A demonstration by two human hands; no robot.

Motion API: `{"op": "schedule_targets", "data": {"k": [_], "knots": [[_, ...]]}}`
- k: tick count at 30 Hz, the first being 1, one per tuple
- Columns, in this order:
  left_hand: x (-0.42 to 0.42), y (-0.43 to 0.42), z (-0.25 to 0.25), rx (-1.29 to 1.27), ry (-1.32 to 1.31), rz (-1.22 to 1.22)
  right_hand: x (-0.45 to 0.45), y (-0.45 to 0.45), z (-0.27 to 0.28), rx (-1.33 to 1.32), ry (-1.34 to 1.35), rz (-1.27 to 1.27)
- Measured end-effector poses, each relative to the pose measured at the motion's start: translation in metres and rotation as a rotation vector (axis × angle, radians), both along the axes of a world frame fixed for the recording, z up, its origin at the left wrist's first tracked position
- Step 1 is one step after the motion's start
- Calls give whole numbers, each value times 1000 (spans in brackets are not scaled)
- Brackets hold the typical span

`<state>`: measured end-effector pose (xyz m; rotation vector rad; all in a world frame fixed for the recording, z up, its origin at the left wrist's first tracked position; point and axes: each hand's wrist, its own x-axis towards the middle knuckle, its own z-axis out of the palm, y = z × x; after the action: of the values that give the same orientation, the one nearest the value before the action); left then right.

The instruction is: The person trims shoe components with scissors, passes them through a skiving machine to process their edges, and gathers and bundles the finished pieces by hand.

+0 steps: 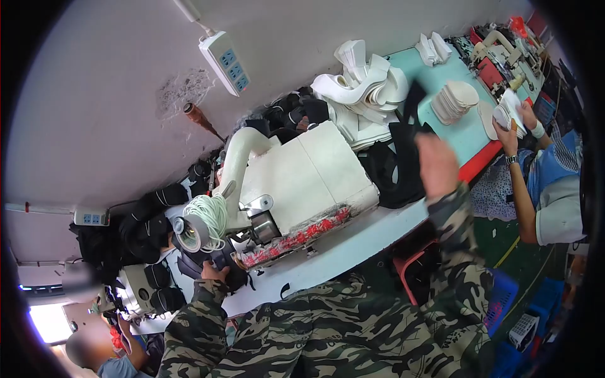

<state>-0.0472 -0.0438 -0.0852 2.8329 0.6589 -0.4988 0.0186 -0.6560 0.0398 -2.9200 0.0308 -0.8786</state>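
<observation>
My left hand is low at the left end of the sewing machine, its fingers closed on a black fabric piece. Out to the right, my right hand is raised and smeared by motion. A dark fabric piece, also blurred, sticks up from its closed fingers. Beneath and beside that hand lies a pile of black fabric pieces on the table. A roll of pale cord sits at the machine's near left end.
White cut pieces are heaped behind the machine. On the turquoise tabletop stands a stack of pale insole-shaped pieces. At right, a co-worker's hands hold white pieces. Another person sits at lower left. Black bundles line the wall.
</observation>
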Motion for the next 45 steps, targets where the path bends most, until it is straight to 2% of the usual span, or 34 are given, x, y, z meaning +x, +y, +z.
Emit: {"op": "schedule_targets", "data": {"k": [1,2,4,6,7,8,10,12,14,15,17,18,20,21,22,24,26,28,29,30,31,34,39,45], "knots": [[-3,6,-4,-37,7,94,-19,8,-27,-139,206,-45],[-5,9,-6,-74,15,189,-38,17,-56,-118,399,-72],[-7,5,3,-100,17,217,-72,29,-97,-62,454,-15],[-12,22,-8,-231,43,334,-78,38,-89,-33,418,-31],[-14,45,-27,-170,85,249,-82,43,-86,-7,381,-47],[-13,41,-19,-168,86,244,-84,45,-86,-4,382,-52],[-3,16,22,-40,53,-170,-86,47,-85,48,377,-49],[13,-1,56,-27,79,-263,-88,52,-80,66,349,-54],[30,-7,80,-520,207,-244,-89,62,-70,84,324,-59],[36,-23,101,-522,203,-243,-88,71,-63,183,244,-35],[42,-71,137,-1273,346,56,-81,99,-42,373,82,55],[50,-85,140,-1275,343,57,-75,119,-28,464,-1,120],[61,-102,143,-1049,609,-411,-65,160,2,643,-32,282],[68,-104,139,-706,488,-697,-60,174,6,642,-32,289],[67,-100,142,-439,344,-701,-58,188,8,678,46,377],[87,-30,108,-713,389,-411,-55,206,6,739,125,500],[95,-60,166,-904,485,-415,-52,216,-6,712,165,488],[99,-81,168,-945,751,-525,-48,228,-1,749,169,535],[95,-108,189,-861,755,-413,-46,232,2,791,216,553],[100,-95,141,-733,793,-583,-44,234,4,826,263,559],[105,-92,117,-587,605,-873,-43,236,4,825,269,581],[115,-73,72,-643,605,-741,-44,235,0,798,315,563],[117,-75,71,-565,453,-759,-49,234,-5,877,377,519],[118,-81,72,-430,269,-819,-51,232,-9,852,377,498]]}}
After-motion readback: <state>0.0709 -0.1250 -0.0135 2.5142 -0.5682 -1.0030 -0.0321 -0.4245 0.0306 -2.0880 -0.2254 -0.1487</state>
